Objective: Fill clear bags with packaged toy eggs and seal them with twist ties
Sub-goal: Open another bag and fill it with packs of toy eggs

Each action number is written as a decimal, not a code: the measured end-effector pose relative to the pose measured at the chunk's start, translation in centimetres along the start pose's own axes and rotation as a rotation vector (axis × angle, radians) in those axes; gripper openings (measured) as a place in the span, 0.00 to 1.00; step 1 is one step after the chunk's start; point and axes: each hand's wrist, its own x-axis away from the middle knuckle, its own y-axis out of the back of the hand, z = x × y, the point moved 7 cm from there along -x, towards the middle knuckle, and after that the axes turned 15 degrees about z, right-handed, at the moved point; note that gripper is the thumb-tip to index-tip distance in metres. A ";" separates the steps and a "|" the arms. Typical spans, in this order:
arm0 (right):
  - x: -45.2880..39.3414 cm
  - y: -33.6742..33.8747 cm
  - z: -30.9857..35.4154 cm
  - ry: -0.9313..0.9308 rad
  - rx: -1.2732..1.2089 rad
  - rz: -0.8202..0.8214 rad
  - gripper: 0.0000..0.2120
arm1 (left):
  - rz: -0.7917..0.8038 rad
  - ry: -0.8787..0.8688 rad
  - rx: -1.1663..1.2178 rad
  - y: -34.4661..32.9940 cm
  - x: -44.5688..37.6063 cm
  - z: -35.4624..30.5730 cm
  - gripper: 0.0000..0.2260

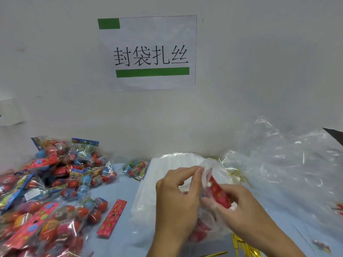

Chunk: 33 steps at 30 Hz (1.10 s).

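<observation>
My left hand (178,199) pinches the upper edge of a clear bag (213,167) between thumb and fingertips. My right hand (235,206) grips the same bag from the right, fingers curled round a packaged toy egg pack with a red header card (220,193) inside it. The bag is held over a stack of flat clear bags (148,193). A big pile of packaged toy eggs (48,190) covers the table's left side. Gold twist ties (241,243) lie near my right wrist, and more gold twist ties (239,175) lie behind the bag.
A loose red header card (112,218) lies between the pile and the stack. One egg pack (134,168) sits by the wall. Crumpled clear plastic (289,164) fills the right side. A paper sign (148,52) hangs on the wall behind the blue table (118,242).
</observation>
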 end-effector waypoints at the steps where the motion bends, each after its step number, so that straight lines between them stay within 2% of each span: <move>1: 0.1 0.0 -0.2 -0.010 0.033 0.021 0.19 | -0.003 0.005 0.004 0.0 0.0 0.0 0.07; 3: 0.2 0.7 -0.3 0.001 0.056 -0.027 0.24 | -0.021 0.014 0.011 0.1 0.1 0.1 0.07; 5: 0.4 1.4 -0.4 -0.004 0.061 -0.084 0.17 | -0.031 0.017 0.012 0.3 0.1 0.2 0.08; 6: 0.3 1.1 -0.5 -0.022 0.064 -0.065 0.16 | -0.029 0.016 0.018 0.2 0.0 0.1 0.09; 10: -0.4 -1.9 -0.3 -0.014 0.120 0.100 0.22 | -0.003 0.031 0.101 -0.9 0.0 0.3 0.10; 13: -0.5 -2.3 -0.2 0.010 0.108 0.111 0.22 | -0.011 0.035 0.132 -0.9 -0.1 0.1 0.10; 17: 0.4 0.7 0.3 0.109 -0.138 -0.137 0.16 | -0.111 0.040 0.215 0.8 0.0 0.1 0.13; 21: 1.9 3.1 0.1 0.176 -0.211 -0.477 0.11 | -0.250 0.037 0.333 2.6 0.1 0.4 0.12; 23: 2.5 3.7 0.3 0.247 -0.217 -0.595 0.09 | -0.302 0.032 0.349 3.4 0.1 0.7 0.10; 24: 2.6 3.8 0.5 0.274 -0.202 -0.616 0.09 | -0.309 0.041 0.343 3.5 0.0 0.9 0.09; 28: 1.9 3.2 0.9 0.289 -0.062 -0.536 0.13 | -0.294 0.105 0.305 3.8 0.2 1.6 0.10; 31: 3.0 3.9 2.6 0.450 0.094 -0.679 0.11 | -0.364 -0.004 0.285 5.2 0.0 0.6 0.09; 33: 2.9 3.9 2.1 0.419 0.094 -0.675 0.12 | -0.351 0.027 0.282 5.2 0.0 0.9 0.08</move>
